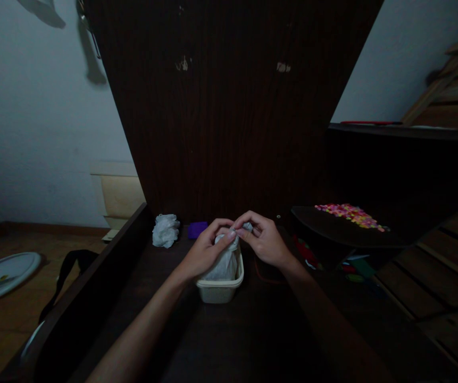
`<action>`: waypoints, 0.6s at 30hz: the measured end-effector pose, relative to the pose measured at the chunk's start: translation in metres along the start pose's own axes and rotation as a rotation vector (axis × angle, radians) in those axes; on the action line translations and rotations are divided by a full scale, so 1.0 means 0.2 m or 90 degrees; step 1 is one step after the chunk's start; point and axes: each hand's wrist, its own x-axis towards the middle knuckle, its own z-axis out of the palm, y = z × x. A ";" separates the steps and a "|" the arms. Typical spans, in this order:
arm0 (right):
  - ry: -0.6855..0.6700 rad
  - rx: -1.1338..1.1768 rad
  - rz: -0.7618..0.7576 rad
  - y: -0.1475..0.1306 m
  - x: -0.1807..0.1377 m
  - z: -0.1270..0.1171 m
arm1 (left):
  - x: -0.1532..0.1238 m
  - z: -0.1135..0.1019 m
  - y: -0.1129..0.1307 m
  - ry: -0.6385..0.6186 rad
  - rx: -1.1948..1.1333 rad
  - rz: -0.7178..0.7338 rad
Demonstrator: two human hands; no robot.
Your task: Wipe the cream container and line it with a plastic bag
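A whitish plastic bag (225,267) sits bunched inside a cream-coloured basket (218,294) on the dark wooden surface. My left hand (211,246) is closed on the gathered top of the bag, thumb pressed against it. Across from it, my right hand (264,238) pinches the same top from the right, and a bit of the bag pokes out beside its fingers. Both hands meet just above the basket's far end. What the bag contains is hidden.
A crumpled white plastic bag (165,231) lies left of the basket, near a purple object (197,230). A raised side board (93,298) borders the left. At right, a low shelf (332,229) bears a pile of pink and yellow pieces (350,214). A tall dark panel (229,117) stands behind.
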 end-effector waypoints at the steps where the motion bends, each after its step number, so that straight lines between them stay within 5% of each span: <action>1: 0.002 -0.006 -0.003 -0.01 0.00 0.00 | 0.00 0.00 0.01 0.002 0.013 0.000; 12: 0.069 -0.027 -0.018 -0.06 0.04 -0.06 | -0.02 -0.02 0.03 -0.119 0.238 -0.028; 18: 0.049 -0.022 -0.001 -0.08 0.02 -0.08 | -0.01 -0.01 0.03 -0.084 0.246 -0.033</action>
